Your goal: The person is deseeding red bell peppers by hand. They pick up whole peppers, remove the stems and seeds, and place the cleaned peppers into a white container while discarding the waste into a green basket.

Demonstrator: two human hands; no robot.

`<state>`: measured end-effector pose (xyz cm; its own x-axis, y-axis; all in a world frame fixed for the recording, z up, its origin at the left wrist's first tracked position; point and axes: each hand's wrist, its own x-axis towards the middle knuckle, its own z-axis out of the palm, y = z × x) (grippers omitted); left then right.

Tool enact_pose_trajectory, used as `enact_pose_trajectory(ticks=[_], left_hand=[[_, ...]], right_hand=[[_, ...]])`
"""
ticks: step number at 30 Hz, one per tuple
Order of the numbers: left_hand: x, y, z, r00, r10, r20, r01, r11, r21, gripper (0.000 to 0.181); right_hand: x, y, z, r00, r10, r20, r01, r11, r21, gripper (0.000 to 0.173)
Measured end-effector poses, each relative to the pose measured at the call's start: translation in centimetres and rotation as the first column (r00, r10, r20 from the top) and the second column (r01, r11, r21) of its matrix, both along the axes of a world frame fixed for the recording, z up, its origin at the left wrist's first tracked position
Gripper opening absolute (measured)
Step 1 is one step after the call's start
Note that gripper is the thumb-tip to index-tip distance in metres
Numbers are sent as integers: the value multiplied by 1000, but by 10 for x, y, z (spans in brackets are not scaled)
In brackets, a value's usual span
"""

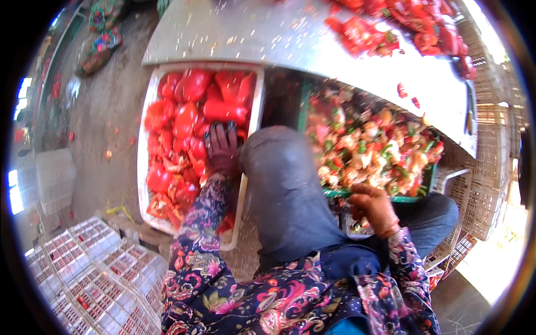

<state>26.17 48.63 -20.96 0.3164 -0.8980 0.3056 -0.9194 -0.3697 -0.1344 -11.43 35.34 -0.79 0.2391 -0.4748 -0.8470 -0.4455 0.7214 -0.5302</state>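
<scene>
My left hand (221,148), in a dark glove, lies with spread fingers on the red bell peppers (184,119) in a white plastic crate (144,184). The peppers look cut open, some showing pale insides. My right hand (373,209), in an orange-red glove or stained, is beside my right thigh, near the edge of a green crate (335,192). Its fingers are curled and blurred; whether it holds something small cannot be told. The green crate is full of pepper cores with seeds and green stems (368,146).
A metal table (251,37) strewn with seeds spans the far side, with a heap of red peppers (418,25) at its right. White plastic crates (100,276) stand at lower left. My knee rises between the two filled crates. A filled bag (98,50) rests on the floor.
</scene>
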Motion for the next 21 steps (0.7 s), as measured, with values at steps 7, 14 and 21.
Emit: enact_pose_trajectory(ticks=[7, 14, 21], left_hand=[[9, -10, 76, 978, 115, -175, -88, 985, 151, 54], [34, -75, 35, 983, 118, -141, -110, 992, 58, 67], [5, -124, 195, 806, -46, -590, -142, 953, -268, 46]], right_hand=[[-28, 10, -23, 966, 80, 246, -73, 997, -37, 26], [-55, 11, -23, 975, -11, 223, 34, 995, -99, 29], [-41, -56, 1, 977, 195, 83, -95, 752, -652, 31]])
